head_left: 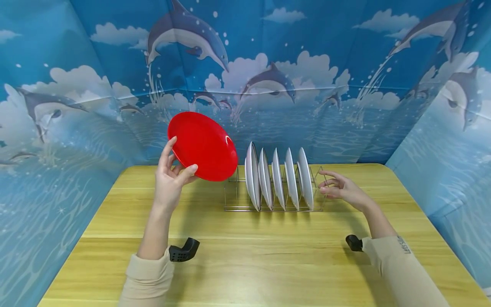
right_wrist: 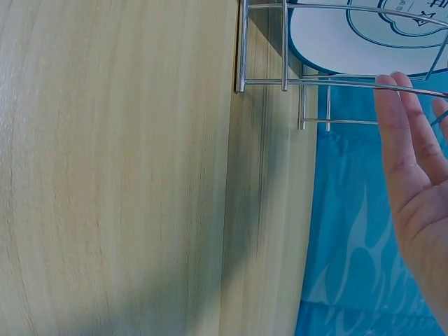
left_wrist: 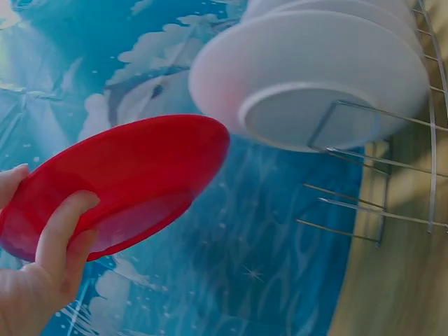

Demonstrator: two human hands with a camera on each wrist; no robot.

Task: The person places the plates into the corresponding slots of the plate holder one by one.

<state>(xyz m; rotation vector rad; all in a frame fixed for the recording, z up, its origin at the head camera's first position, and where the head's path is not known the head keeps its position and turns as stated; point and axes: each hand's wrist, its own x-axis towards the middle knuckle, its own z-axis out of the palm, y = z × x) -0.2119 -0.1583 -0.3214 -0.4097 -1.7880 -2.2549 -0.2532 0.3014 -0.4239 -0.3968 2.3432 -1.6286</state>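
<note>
In the head view my left hand point(head_left: 168, 185) holds a glossy red plate point(head_left: 205, 147) by its left edge, thumb on the facing side. The plate is tilted in the air, left of a wire dish rack point(head_left: 236, 209). From the left wrist view, fingers press on the underside of the red plate point(left_wrist: 140, 164). At the rack's right end my right hand point(head_left: 343, 189) pinches the end wire with thumb and fingertips. The right wrist view has the right hand point(right_wrist: 420, 168) with its fingertips at a rack wire point(right_wrist: 329, 82).
Several white plates with dark rims, such as the leftmost white plate point(head_left: 251, 179), stand upright in the rack. Beneath it is a wooden table point(head_left: 261, 260). A dolphin-print cloth point(head_left: 184, 72) hangs behind and at both sides. A black wrist mount point(head_left: 185, 250) juts from the left sleeve.
</note>
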